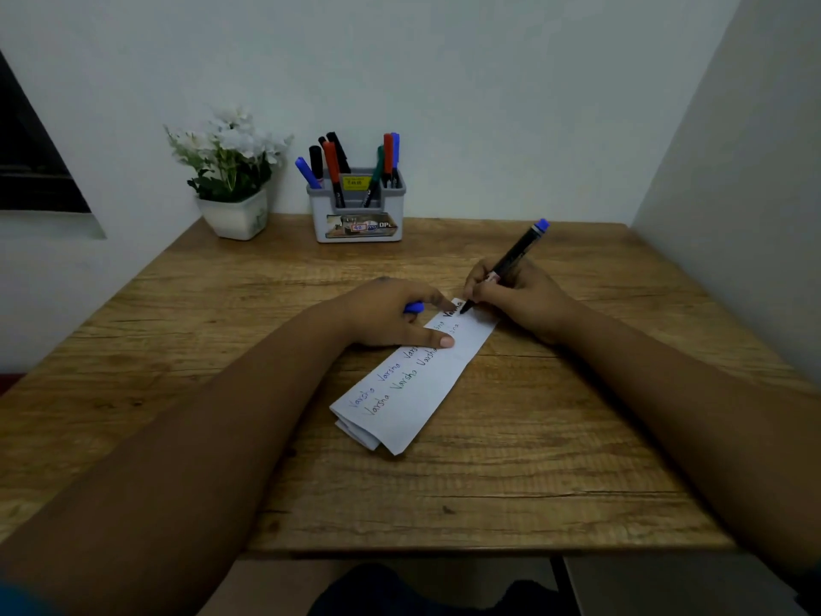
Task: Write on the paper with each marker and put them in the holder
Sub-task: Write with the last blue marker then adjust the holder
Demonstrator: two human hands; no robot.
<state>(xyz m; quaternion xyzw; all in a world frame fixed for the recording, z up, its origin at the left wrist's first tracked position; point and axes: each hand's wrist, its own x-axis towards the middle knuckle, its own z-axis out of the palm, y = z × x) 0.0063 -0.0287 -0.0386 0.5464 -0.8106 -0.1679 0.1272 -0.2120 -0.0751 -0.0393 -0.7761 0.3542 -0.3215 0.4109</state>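
A folded white paper strip [426,384] lies slanted in the middle of the wooden table [511,473], with several coloured words written along it. My right hand [520,300] grips a black marker with a blue end [517,255], its tip touching the paper's far end. My left hand [391,313] presses on the paper's left edge and holds a blue marker cap [414,307] under its fingers. A grey holder [357,206] at the table's back holds several markers in blue, black, red and green.
A white pot of white flowers [233,180] stands at the back left beside the holder. Walls close in behind and on the right. A dark window edge [31,162] shows at the far left.
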